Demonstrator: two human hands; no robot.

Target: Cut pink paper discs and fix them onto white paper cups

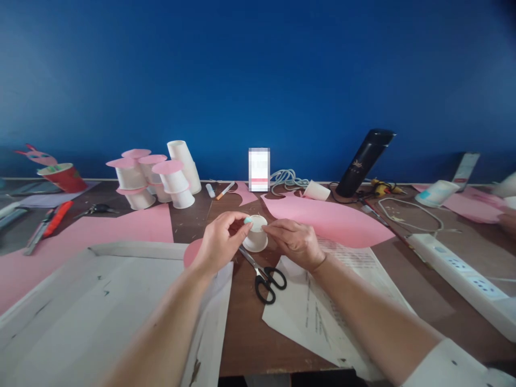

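Note:
A white paper cup (255,243) stands upside down on the brown table between my hands. At the left edge of its raised base, my left hand (221,236) pinches a small turquoise piece (247,220) between thumb and forefinger. What that piece is, I cannot make out. My right hand (296,242) is closed, its fingertips against the right edge of the cup's base. Black-handled scissors (264,277) lie just below the cup, blades pointing toward it. Part of a pink paper disc (192,252) shows behind my left wrist.
White cups with pink discs (137,177) are stacked at back left. A large pink sheet (326,217) and printed paper (298,312) lie on the right, near a power strip (459,274). A black flask (363,164) leans on the wall. A white tray (100,306) fills the front left.

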